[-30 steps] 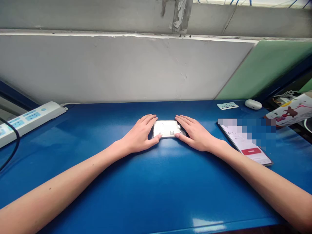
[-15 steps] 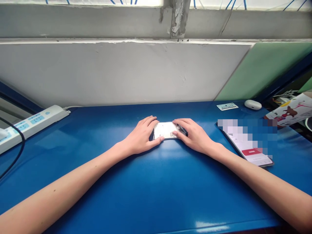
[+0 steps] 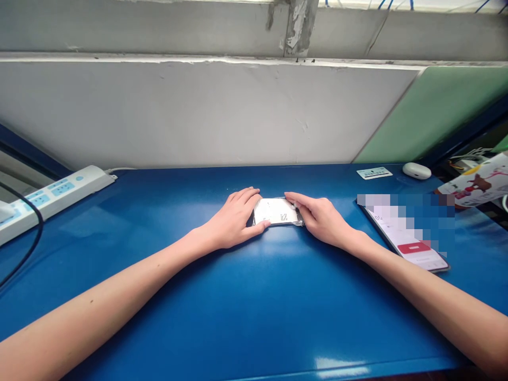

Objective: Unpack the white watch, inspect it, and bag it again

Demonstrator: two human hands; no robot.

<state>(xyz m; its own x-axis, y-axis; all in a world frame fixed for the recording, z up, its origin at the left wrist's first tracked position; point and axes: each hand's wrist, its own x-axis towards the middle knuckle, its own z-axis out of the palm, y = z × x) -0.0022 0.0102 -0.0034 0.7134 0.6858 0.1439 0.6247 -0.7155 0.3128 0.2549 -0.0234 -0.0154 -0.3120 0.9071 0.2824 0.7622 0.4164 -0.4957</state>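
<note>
A small flat white packet (image 3: pixel 278 212) with a dark edge lies on the blue table (image 3: pixel 254 307) near its middle. My left hand (image 3: pixel 234 219) rests on the packet's left end, fingers stretched over it and thumb pressed against its near edge. My right hand (image 3: pixel 319 218) is on the packet's right end, its fingers curled and pinching the far right corner. Both forearms reach in from the near corners of the view.
A white power strip (image 3: pixel 47 196) with a black cable lies at the far left. A phone (image 3: pixel 408 238) with a lit screen lies right of my right hand. Behind it are a small card (image 3: pixel 374 172), a white earbud case (image 3: pixel 416 170) and a printed sheet (image 3: pixel 476 182). A grey wall backs the table.
My right hand's fingers have curled from flat into a pinch on the packet's right corner. The packet has shifted slightly. My left hand has stayed in place.
</note>
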